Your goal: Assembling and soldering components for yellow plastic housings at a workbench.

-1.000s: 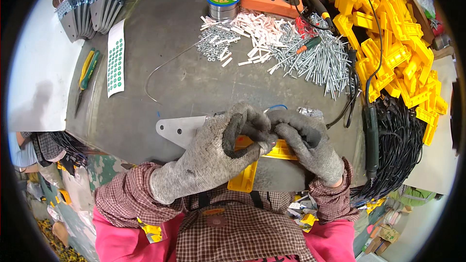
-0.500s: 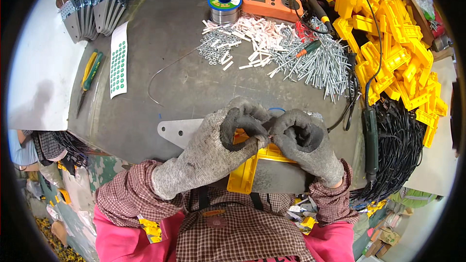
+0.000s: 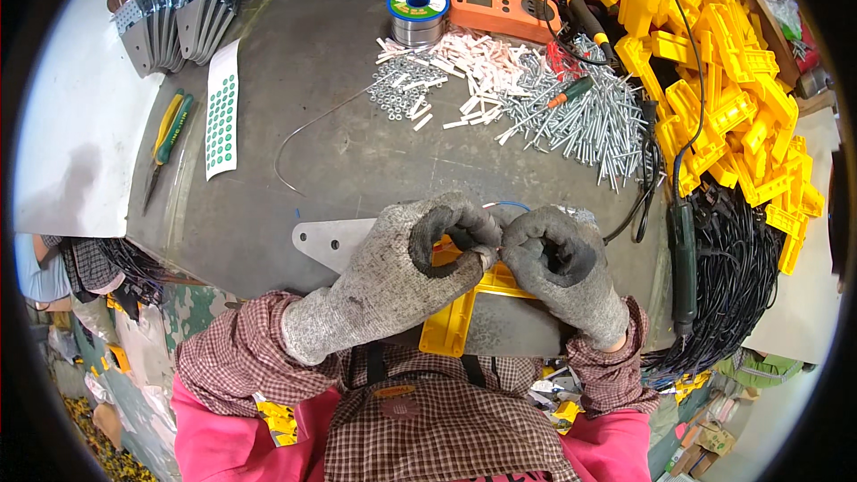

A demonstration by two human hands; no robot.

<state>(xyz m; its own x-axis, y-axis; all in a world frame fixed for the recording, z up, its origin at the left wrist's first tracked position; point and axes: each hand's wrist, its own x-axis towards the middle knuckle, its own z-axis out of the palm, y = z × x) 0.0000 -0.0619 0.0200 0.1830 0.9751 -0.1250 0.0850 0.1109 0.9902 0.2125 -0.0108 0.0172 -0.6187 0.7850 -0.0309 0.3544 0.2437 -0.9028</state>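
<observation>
Both my hands wear grey knit gloves with darker palms, and their fingertips meet above the near edge of the bench. My left hand (image 3: 424, 250) is closed in a pinch, thumb against fingers. My right hand (image 3: 561, 254) pinches from the other side. Between them is what looks like a thin wire end, mostly hidden by the gloves. A blue wire (image 3: 511, 204) arches just behind the fingers. Below the hands lies a yellow plastic housing (image 3: 448, 326), partly covered. From under my left hand a flat grey metal plate with holes (image 3: 323, 241) sticks out.
Solder spool (image 3: 418, 29), orange meter (image 3: 504, 9), nuts (image 3: 399, 89), pale sleeves (image 3: 478, 62) and screws (image 3: 589, 125) lie farther back. Yellow housings (image 3: 732, 98) and black cables (image 3: 728, 286) crowd the right, beside a soldering iron (image 3: 683, 268). Pliers (image 3: 167, 138) and a sticker sheet (image 3: 222, 112) lie left.
The gap between my fingertips has closed, with the reddish thin strand seen there earlier now nearly hidden. Both hands have shifted slightly; the bench items stay put.
</observation>
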